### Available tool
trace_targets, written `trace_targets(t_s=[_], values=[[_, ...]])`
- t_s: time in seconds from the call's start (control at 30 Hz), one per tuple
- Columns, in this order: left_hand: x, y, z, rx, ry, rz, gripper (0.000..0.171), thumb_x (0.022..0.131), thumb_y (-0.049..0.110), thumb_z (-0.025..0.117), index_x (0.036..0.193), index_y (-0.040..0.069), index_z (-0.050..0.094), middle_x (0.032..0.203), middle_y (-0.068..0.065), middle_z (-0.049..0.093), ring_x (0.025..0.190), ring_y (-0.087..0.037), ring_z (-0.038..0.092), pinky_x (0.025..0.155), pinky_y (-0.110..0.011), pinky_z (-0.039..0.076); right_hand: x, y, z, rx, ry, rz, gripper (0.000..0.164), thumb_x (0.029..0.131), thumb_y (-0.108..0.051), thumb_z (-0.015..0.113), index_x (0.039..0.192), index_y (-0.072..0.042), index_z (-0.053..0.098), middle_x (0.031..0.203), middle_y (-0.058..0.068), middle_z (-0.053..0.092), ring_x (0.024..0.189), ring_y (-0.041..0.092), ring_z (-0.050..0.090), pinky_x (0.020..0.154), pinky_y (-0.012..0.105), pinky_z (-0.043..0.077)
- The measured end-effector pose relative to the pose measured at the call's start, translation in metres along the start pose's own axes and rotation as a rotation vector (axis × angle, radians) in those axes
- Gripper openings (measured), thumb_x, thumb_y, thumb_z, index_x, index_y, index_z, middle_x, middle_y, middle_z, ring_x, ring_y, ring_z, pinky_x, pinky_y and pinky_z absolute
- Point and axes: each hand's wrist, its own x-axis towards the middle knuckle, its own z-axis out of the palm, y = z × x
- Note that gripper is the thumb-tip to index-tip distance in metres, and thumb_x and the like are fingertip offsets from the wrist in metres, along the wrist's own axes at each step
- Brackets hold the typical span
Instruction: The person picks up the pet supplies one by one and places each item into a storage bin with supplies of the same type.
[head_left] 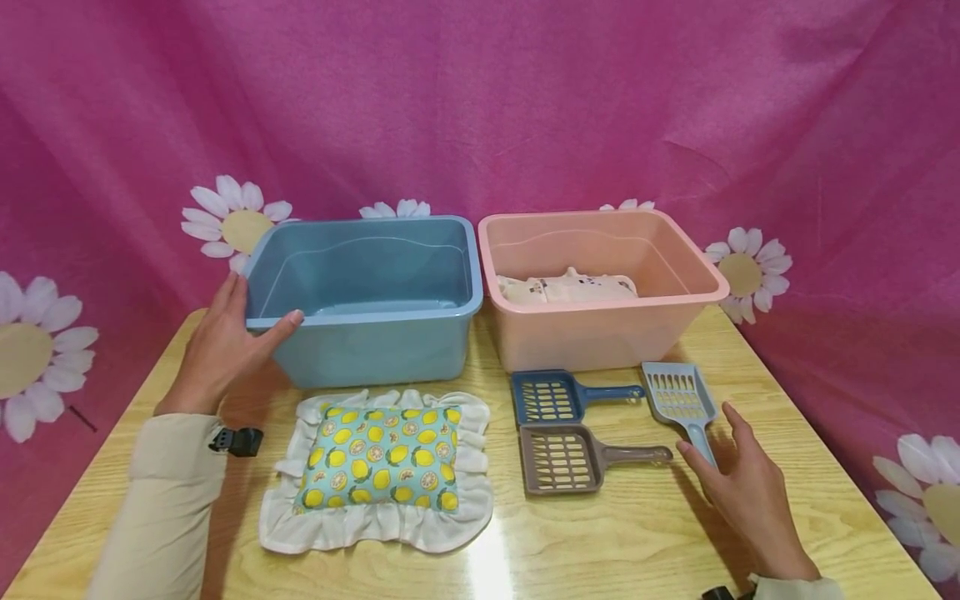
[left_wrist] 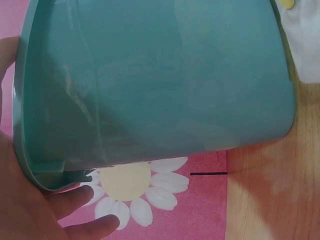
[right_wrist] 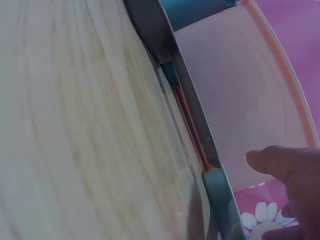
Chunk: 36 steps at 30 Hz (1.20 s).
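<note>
Our right hand is spread beside the pale scoop, right of the blue bin. Our spread left hand touches the bin.

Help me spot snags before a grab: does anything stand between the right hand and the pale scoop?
Nothing visible: the right hand is close beside the pale scoop; the brown scoop lies to the left, outside the gap.
</note>
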Motion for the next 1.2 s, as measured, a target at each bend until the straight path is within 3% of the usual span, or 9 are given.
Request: trace_targets(t_s=[0.4,0.87,1.2], values=[[-0.0010,-0.0013,-0.0005,-0.002,-0.014,-0.008,0.102,0.088,0.062,0.054,0.155,0.006,0.000,0.160,-0.019,0.001,0.136,-0.054,0.022,0.093,-0.075,0.031,0.0035,0.0002,0.0014,-0.015,-0.046,0.030,0.090,0.087,-0.044,0.069,0.151,-0.001,0.024,0.128,0.040,0.048,0.112,0.057,0.049,0.082,0.069,0.041],[0.0067,0.0037,-0.0027,-0.015,-0.003,-0.005,0.103,0.087,0.062,0.054,0.155,0.008,0.000,0.161,-0.018,-0.001,0.138,-0.053,0.019,0.093,-0.075,0.031,0.0074,0.0022,0.0001,0.005,-0.021,-0.008,0.086,0.087,-0.038,0.071,0.150,-0.001,0.025,0.139,0.033,0.043,0.114,0.054,0.049,0.083,0.068,0.041],[-0.0014,0.0005,-0.0003,-0.009,-0.014,-0.009,0.103,0.087,0.063,0.054,0.154,0.006,0.001,0.160,-0.019,0.001,0.137,-0.053,0.020,0.092,-0.075,0.033,-0.0009,0.0050,0.0027,0.003,-0.038,0.006,0.088,0.085,-0.037,0.073,0.149,0.001,0.025,0.140,0.033,0.041,0.113,0.053,0.052,0.084,0.066,0.044]])
